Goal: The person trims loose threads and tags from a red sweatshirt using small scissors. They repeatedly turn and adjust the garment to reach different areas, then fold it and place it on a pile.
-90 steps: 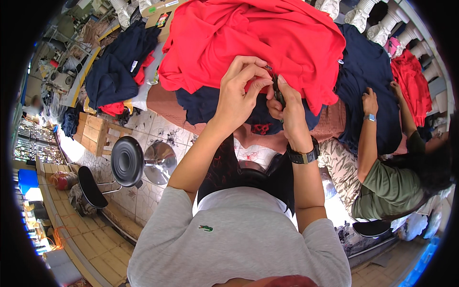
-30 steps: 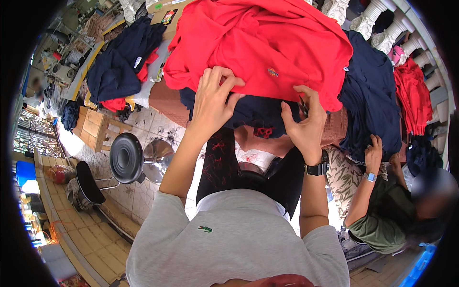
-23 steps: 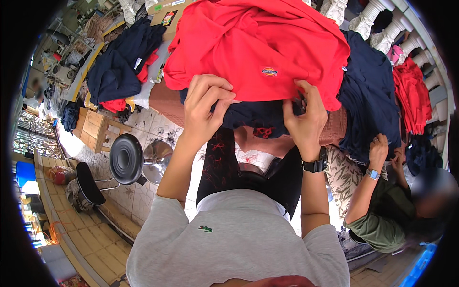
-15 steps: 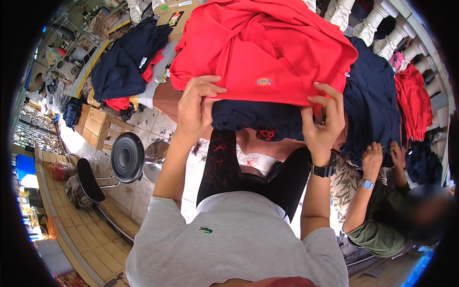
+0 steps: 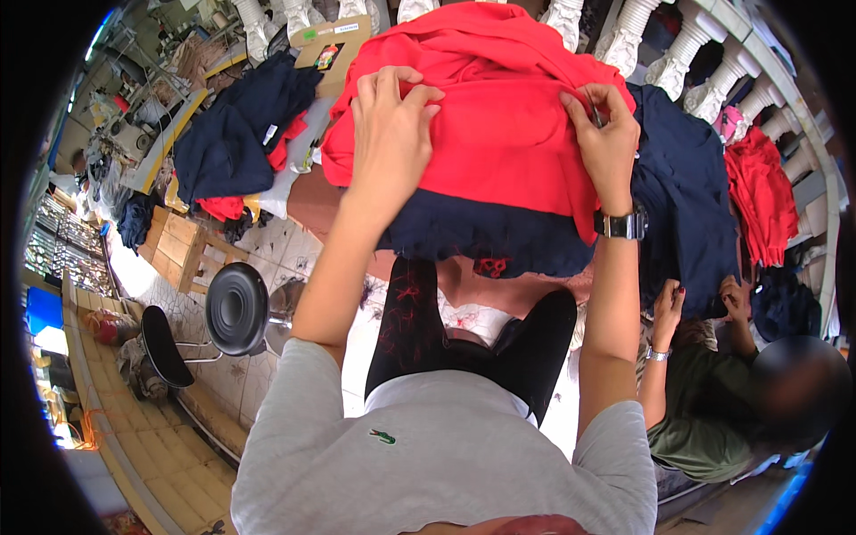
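A red garment [image 5: 499,134] lies heaped in front of me over a dark navy cloth [image 5: 481,232] with loose red threads at its near edge. On the left, my left hand [image 5: 395,125] grips a raised fold of the red fabric between thumb and bent fingers. My right hand [image 5: 606,138] pinches the same fold farther right. A small dark metal tool [image 5: 596,114] shows between the right fingers; its kind is mostly hidden. Between the hands the fold is stretched nearly straight, and the front of the garment hangs below it.
Navy garments [image 5: 232,129] are piled at the left, and another navy garment [image 5: 682,196] lies at the right. Beside it a co-worker's hands [image 5: 669,308] touch its edge. White balusters [image 5: 695,53] line the far side. A black round stool [image 5: 237,308] stands left.
Both hands have moved away from me, from the red garment's near edge to a fold higher up. The small patch on its front has gone out of sight.
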The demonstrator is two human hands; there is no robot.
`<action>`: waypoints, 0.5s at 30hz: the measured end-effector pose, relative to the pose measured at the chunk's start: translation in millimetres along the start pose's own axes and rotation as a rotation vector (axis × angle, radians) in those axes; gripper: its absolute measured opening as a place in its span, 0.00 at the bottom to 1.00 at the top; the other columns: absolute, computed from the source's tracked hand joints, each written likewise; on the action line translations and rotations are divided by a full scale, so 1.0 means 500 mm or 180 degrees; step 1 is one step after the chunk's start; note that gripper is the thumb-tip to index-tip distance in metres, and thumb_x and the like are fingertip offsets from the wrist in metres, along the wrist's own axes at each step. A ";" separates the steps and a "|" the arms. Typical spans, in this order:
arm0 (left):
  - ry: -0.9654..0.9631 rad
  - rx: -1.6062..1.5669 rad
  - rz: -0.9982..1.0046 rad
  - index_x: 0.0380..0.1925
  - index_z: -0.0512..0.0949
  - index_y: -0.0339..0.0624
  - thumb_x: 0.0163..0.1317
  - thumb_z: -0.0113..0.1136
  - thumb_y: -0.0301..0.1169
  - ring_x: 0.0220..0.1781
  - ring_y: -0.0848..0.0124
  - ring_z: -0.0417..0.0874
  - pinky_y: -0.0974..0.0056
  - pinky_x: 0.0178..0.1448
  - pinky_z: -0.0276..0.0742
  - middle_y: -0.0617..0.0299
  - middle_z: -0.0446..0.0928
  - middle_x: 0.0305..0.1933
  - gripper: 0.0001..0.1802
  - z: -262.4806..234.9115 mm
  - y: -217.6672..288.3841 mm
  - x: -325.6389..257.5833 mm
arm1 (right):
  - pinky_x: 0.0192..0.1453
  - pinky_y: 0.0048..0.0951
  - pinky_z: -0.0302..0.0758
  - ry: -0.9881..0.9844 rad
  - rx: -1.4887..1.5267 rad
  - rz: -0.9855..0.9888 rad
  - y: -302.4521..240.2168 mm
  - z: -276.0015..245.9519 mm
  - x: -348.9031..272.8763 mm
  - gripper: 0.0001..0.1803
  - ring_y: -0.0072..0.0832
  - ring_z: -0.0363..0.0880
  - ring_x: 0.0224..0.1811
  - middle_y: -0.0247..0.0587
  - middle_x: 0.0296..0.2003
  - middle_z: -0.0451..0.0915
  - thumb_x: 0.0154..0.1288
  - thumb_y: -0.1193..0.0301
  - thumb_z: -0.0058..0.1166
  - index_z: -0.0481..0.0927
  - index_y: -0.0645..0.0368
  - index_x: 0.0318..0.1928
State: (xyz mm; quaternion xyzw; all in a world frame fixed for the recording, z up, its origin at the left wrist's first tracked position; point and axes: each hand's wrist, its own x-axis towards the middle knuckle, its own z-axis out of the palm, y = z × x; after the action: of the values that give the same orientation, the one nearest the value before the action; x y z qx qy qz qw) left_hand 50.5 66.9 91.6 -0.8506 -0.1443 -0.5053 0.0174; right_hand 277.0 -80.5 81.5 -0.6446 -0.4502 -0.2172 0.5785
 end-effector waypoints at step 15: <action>-0.0550 -0.0990 -0.0590 0.46 0.75 0.38 0.59 0.73 0.37 0.41 0.57 0.83 0.53 0.41 0.80 0.56 0.75 0.41 0.22 0.124 0.103 0.024 | 0.31 0.27 0.70 -0.0352 0.0259 -0.0153 -0.123 -0.013 -0.057 0.09 0.27 0.76 0.27 0.38 0.30 0.77 0.53 0.81 0.63 0.84 0.61 0.37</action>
State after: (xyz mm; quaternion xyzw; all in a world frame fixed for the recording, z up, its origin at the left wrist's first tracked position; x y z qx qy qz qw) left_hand 122.4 31.3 77.7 -0.8664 -0.1432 -0.4460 -0.1732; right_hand 213.2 -100.7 94.1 -0.6206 -0.5052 -0.1766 0.5731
